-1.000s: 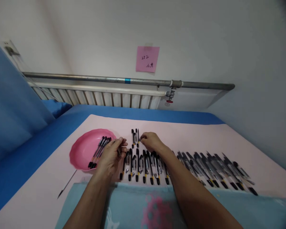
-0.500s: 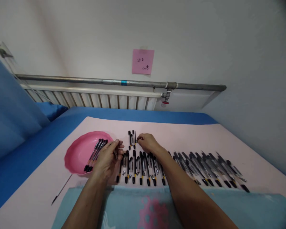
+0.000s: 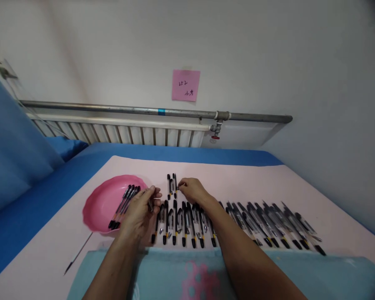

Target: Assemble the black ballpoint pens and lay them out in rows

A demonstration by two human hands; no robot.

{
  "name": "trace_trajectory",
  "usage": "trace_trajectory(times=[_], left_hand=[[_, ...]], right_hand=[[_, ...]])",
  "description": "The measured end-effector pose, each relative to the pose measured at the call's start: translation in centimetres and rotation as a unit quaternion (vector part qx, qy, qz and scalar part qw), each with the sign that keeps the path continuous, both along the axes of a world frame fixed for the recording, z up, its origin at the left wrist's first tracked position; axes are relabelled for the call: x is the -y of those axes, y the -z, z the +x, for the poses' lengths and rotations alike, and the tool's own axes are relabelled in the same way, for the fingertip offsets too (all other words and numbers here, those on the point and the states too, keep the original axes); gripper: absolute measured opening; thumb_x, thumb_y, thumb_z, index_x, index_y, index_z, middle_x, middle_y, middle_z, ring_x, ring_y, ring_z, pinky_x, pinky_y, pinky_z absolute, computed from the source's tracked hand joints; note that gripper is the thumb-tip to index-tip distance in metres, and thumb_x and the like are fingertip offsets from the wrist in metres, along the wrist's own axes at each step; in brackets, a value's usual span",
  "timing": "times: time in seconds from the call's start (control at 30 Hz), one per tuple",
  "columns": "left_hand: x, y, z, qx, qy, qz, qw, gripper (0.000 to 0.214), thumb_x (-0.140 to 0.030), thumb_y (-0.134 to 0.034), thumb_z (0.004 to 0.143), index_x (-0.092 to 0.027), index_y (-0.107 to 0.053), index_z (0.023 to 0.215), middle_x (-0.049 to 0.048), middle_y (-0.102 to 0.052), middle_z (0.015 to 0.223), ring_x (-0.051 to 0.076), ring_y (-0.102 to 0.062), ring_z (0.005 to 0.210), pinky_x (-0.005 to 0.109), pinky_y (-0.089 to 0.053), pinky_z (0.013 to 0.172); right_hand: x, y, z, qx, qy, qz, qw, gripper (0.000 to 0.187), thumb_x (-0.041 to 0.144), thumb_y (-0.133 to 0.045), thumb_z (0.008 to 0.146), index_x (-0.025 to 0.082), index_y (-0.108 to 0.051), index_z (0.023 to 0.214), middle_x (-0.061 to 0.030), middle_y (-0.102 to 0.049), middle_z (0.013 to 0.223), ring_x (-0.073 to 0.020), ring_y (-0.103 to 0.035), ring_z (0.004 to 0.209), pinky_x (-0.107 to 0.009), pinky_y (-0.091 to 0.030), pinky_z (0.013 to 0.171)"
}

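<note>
My right hand point(image 3: 192, 190) has its fingertips pinched beside a small far row of pen parts point(image 3: 171, 186); a tiny dark bit shows there, too small to name. Left of that group, my left hand point(image 3: 143, 205) is curled palm inward, with part of a dark, slim object between the fingers. Below both hands lies a row of black-capped pen barrels point(image 3: 175, 223) with loose caps and small metal tips between them. Several assembled black pens point(image 3: 125, 204) rest in a pink scalloped bowl point(image 3: 95, 204), partly behind my left hand.
More pen parts point(image 3: 265, 223) lie slanted to the right, past my right forearm. A thin refill point(image 3: 78, 253) lies before the bowl. A turquoise cloth point(image 3: 162, 271) covers the near edge of the pink sheet point(image 3: 237, 179). A radiator point(image 3: 121, 133) and pipe run behind.
The whole view has shifted slightly, with the table lower in the picture. Both hands keep nearly the same place and grip beside the pen parts.
</note>
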State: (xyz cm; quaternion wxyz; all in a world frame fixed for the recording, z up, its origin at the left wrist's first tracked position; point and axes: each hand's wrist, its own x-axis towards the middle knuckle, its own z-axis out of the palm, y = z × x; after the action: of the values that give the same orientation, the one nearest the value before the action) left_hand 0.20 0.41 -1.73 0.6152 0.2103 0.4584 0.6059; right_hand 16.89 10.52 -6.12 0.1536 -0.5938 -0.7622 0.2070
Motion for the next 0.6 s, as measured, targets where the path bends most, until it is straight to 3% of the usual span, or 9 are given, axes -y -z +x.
trace_trajectory(times=[0.6], left_hand=[[0.10, -0.39, 0.11, 0.003, 0.002, -0.004, 1.000, 0.013, -0.022, -0.058, 0.074, -0.008, -0.059, 0.074, 0.0053, -0.058, 0.065, 0.008, -0.052, 0.049, 0.017, -0.036, 0.039]], right_hand=[[-0.05, 0.20, 0.02, -0.016, 0.003, -0.002, 1.000, 0.024, 0.020, -0.049, 0.074, 0.020, -0.069, 0.087, -0.0018, -0.068, 0.084, -0.0127, -0.058, 0.076, -0.019, -0.039, 0.066]])
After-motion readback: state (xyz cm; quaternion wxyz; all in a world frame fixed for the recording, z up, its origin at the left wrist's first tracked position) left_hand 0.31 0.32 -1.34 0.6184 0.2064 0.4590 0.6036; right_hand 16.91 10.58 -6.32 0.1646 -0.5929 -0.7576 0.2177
